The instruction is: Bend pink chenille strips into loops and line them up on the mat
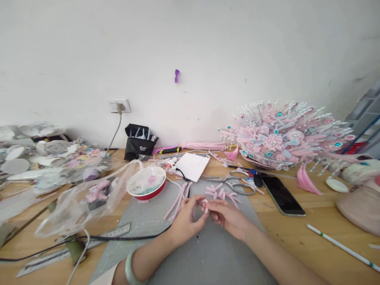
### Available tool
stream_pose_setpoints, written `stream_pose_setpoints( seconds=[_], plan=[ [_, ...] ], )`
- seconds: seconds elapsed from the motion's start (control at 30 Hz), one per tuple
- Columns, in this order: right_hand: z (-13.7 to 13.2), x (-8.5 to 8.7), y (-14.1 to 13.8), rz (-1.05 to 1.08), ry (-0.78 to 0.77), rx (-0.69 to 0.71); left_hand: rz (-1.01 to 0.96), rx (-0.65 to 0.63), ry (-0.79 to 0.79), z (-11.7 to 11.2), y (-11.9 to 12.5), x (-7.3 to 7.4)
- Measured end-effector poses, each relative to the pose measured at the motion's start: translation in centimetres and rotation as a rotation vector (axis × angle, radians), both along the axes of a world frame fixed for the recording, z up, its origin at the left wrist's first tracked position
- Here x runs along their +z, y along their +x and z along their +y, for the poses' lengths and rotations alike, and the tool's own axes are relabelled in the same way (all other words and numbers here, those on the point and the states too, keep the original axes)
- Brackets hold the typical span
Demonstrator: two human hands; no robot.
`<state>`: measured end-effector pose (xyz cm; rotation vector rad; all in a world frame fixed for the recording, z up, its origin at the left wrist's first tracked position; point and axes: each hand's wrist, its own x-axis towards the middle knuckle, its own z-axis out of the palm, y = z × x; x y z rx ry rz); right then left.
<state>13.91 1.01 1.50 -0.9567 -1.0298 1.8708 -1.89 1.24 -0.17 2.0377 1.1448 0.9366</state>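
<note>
Over the grey cutting mat (190, 257), my left hand (189, 219) and my right hand (224, 215) meet fingertip to fingertip. Both are closed on a short, pale pink pipe cleaner (206, 206), bent into a small curve and partly covered by the fingers. Just beyond my right hand lie short pink pipe cleaners (221, 192) twisted together. Longer, straight pink pipe cleaners (179, 198) rest behind my left hand, with a black cable across them.
A pink beaded headdress (279, 134) stands at the back right. Nearby are scissors (234, 183), a phone (283, 195) and a white stick (341, 245). To the left are a red-sided bowl (148, 194), a plastic bag (74, 209), a ruler (44, 261) and a black pouch (138, 147).
</note>
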Motion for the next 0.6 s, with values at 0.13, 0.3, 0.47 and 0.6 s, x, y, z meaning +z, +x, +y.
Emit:
stream_pose_setpoints(
  seconds=[0.13,0.3,0.47,0.6],
  plan=[
    [0.1,-0.1,0.0,0.029,0.023,-0.042,-0.038,0.032,-0.024,0.3,0.1,0.0],
    [0.1,-0.3,-0.3,0.043,-0.025,-0.099,0.07,0.023,-0.043,0.3,0.2,0.7],
    [0.1,-0.3,-0.5,0.021,-0.015,-0.141,-0.196,-0.111,-0.253,0.3,0.5,1.0],
    [0.1,-0.5,-0.6,-0.061,0.07,-0.144,-0.486,-0.201,-0.486,0.4,0.9,0.9]
  ],
)
